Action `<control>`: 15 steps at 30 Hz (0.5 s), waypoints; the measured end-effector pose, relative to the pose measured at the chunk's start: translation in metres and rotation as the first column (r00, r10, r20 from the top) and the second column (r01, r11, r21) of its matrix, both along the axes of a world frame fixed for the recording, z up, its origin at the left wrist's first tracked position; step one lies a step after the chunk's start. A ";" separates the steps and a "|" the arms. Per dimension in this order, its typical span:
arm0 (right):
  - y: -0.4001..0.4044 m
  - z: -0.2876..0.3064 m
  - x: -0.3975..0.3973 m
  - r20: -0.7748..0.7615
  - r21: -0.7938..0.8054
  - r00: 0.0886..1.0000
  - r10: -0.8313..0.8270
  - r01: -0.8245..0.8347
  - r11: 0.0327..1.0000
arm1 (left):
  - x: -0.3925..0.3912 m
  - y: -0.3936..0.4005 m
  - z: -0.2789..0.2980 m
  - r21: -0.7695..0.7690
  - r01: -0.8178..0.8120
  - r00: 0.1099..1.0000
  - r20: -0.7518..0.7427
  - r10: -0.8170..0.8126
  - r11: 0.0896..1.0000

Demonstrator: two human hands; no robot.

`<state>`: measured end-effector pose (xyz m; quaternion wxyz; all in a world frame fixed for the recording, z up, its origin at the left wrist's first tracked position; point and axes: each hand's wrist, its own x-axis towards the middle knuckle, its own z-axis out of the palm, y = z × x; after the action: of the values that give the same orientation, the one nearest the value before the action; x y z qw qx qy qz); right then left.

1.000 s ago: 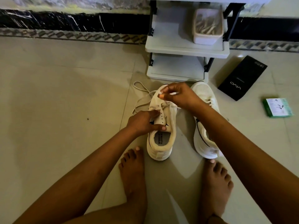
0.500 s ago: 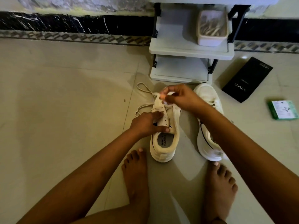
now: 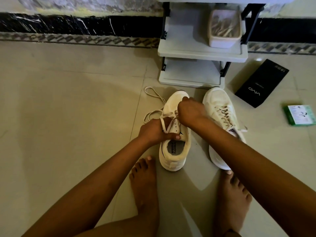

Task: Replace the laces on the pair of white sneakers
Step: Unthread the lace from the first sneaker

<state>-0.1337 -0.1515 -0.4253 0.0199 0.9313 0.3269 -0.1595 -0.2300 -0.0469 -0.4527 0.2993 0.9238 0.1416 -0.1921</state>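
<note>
Two white sneakers stand on the floor between my bare feet. The left sneaker [image 3: 174, 149] is partly unlaced; its white lace [image 3: 153, 98] trails in loops on the tiles to its left. My left hand [image 3: 152, 131] grips the sneaker's left side by the eyelets, thumb across the tongue, with a lace strand running over it. Over the same shoe's forefoot, my right hand [image 3: 189, 112] is curled and pinches the lace at the eyelets. The right sneaker [image 3: 220, 106] is fully laced, partly hidden by my right forearm.
A white shelf rack [image 3: 201, 53] stands just beyond the shoes and carries a white tub of laces [image 3: 224, 29]. A black Vivo box [image 3: 261, 82] and a small green box [image 3: 299, 114] lie on the tiles at right. The wall skirting runs along the back.
My right hand has dropped from above the toe down onto the eyelets, pulling the lace taut. My left hand has shifted slightly and the lace now crosses over it.
</note>
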 end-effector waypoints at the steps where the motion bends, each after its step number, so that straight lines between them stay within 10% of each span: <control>1: 0.001 0.000 0.002 -0.001 0.025 1.000 -0.011 0.011 1.000 | 0.000 0.000 0.000 0.007 -0.007 1.000 0.002 0.007 1.000; 7: -0.012 0.049 0.017 -0.753 0.509 0.657 0.051 0.532 0.676 | -0.003 0.003 -0.002 -0.022 -0.059 0.998 0.019 0.059 0.998; 11: -0.010 0.037 0.013 -0.661 0.506 0.750 0.025 0.421 0.753 | -0.004 0.001 -0.003 0.002 -0.039 0.999 0.037 0.039 0.999; 15: -0.009 0.008 0.007 -0.206 0.043 0.978 0.026 -0.017 0.999 | -0.004 -0.001 -0.002 0.074 0.036 0.996 0.076 -0.042 0.997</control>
<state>-0.1269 -0.1601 -0.4168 -0.0317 0.9063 0.3404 -0.2483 -0.2335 -0.0480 -0.4546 0.2671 0.9434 0.1187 -0.1567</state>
